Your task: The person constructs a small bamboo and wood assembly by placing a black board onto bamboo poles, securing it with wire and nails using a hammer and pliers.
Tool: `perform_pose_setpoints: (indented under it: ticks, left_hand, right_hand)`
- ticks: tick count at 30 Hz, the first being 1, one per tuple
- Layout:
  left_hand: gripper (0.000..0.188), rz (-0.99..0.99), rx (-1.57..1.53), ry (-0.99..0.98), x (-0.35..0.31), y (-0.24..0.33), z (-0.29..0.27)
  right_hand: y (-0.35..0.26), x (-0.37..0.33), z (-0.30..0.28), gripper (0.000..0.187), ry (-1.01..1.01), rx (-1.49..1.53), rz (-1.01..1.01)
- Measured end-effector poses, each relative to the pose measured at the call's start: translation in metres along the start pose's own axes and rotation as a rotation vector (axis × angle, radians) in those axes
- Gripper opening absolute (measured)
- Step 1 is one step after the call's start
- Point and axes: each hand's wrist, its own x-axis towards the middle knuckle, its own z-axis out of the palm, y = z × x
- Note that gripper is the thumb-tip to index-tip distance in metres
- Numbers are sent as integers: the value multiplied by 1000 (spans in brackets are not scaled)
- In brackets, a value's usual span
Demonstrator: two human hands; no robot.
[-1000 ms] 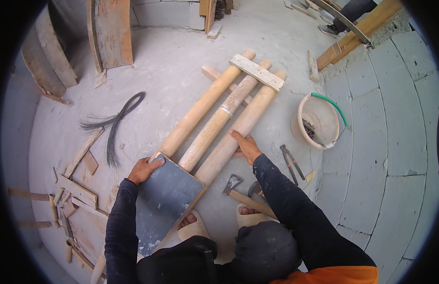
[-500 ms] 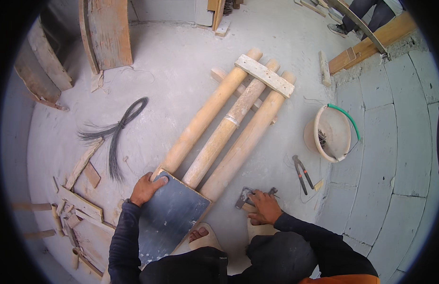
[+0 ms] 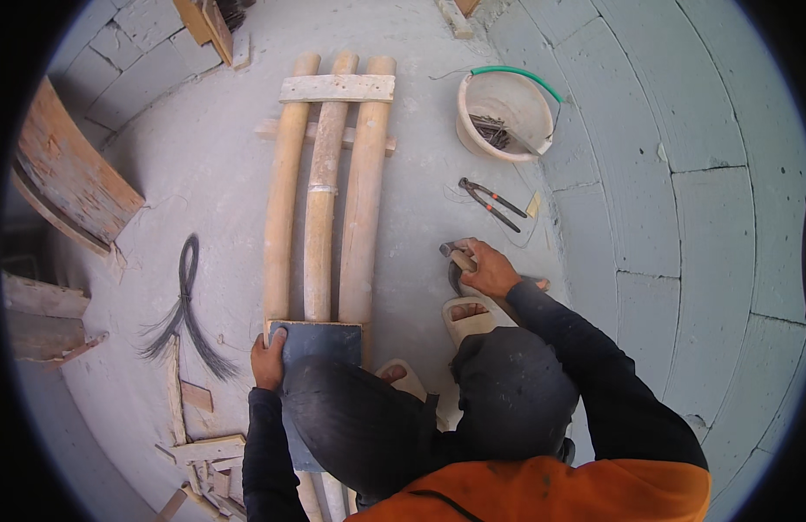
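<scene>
Three long bamboo poles [image 3: 320, 252] lie side by side, with a pale wooden crosspiece [image 3: 337, 88] over their far ends. A dark-faced board [image 3: 333, 337] rests across them close to my knees. My left hand [image 3: 269, 358] is closed on the board's left edge, thumb on top. By my right foot, my right hand [image 3: 490, 270] is wrapped round a hammer [image 3: 463, 259], its metal head pointing left. A dark curved metal piece [image 3: 455, 278] shows below it; what tool it belongs to is partly hidden by my hand.
Pincers [image 3: 491, 204] with orange-marked handles lie ahead of my right hand. Beyond is a white bucket [image 3: 507, 109] with a green handle and nails inside, near the block wall [image 3: 655, 191]. At left lie a bundle of wire [image 3: 185, 300], wood scraps [image 3: 207, 448] and curved panels [image 3: 76, 165].
My view has swung to the right, and the poles now run nearly straight ahead. My right hand has closed round the hammer and lifted it slightly. My left hand stays at the board's edge.
</scene>
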Motion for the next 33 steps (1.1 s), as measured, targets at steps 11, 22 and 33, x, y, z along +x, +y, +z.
perform_pose_setpoints:
  ticks: [11, 22, 33]
  left_hand:
    - [47, 242, -137, -186, 53, -130, 8]
    - [52, 79, 450, -365, 82, 52, -89]
    - [47, 427, -527, -693, 84, 481, 74]
  right_hand:
    - [132, -57, 0, 55, 261, -79, 674]
    - [94, 56, -11, 33, 293, -158, 376]
    - [-158, 142, -202, 36, -79, 615, -225]
